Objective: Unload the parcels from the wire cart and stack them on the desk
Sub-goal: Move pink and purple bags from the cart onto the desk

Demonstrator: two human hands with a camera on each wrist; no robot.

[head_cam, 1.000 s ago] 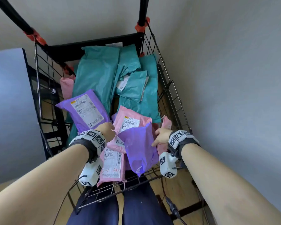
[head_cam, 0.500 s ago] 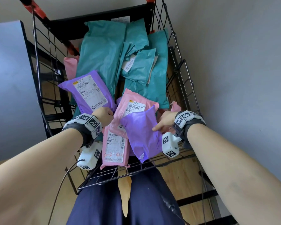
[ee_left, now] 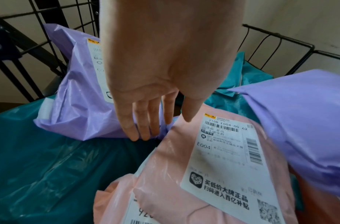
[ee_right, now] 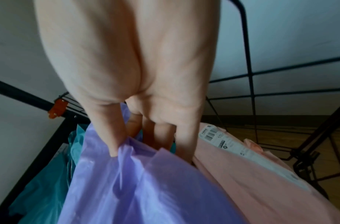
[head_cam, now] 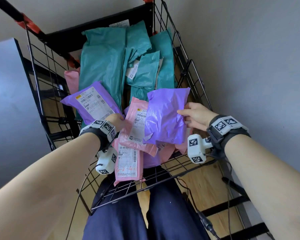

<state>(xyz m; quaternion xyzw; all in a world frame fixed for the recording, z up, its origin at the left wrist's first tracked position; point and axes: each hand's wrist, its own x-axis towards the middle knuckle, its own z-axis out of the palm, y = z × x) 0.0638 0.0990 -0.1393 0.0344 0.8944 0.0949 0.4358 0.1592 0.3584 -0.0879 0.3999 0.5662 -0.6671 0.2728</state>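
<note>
Two hands are inside the wire cart (head_cam: 194, 70). Her right hand (head_cam: 197, 115) pinches a plain purple parcel (head_cam: 164, 116) and holds it up above the pink parcels (head_cam: 137, 129). Her left hand (head_cam: 117, 119) hangs with fingers (ee_left: 144, 121) straight, holding nothing, by a purple parcel with a label (head_cam: 93, 103).

My head camera looks steeply down into the wire cart (head_cam: 194, 78). Each wrist camera sits close behind its hand, facing along the fingers. All three share the plain purple parcel (head_cam: 164, 118) and the labelled pink parcel (ee_left: 213, 159).
</note>
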